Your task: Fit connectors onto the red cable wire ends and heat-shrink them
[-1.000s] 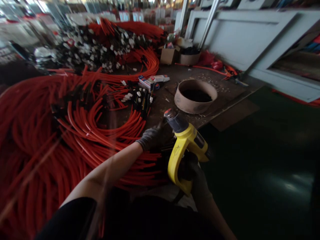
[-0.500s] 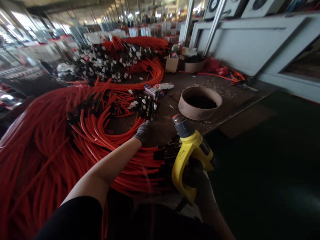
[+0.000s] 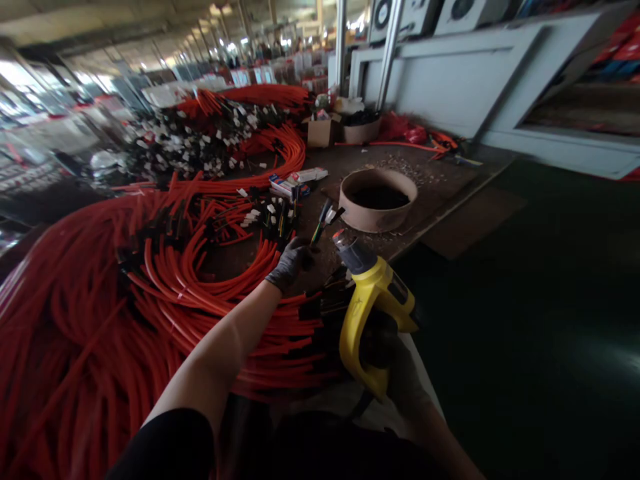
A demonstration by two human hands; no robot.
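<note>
My gloved left hand (image 3: pixel 295 261) is closed around a cable end (image 3: pixel 320 228), whose black, green-yellow and white-tipped wires fan out past the fingers toward the heat gun. In my right hand (image 3: pixel 383 343), also gloved, is a yellow heat gun (image 3: pixel 363 307), its dark nozzle pointing up and away, with a reddish glow at the tip. Just left of my left hand lies a bundle of orange cables (image 3: pixel 215 283) with black ends and white connectors. More cable ends with black sleeves (image 3: pixel 325 307) lie below, between the two hands.
A round cardboard ring (image 3: pixel 377 217) with dark contents stands on the worktable (image 3: pixel 440 179). Small blue-and-white boxes (image 3: pixel 290 187) lie behind the cables. A carton (image 3: pixel 321 131) stands farther back. Large heaps of orange cable (image 3: pixel 75 300) cover the left side.
My left hand has lifted a cable end out from the bundle and moved it right, toward the nozzle. The heat gun stays in my right hand. The view has turned slightly right.
</note>
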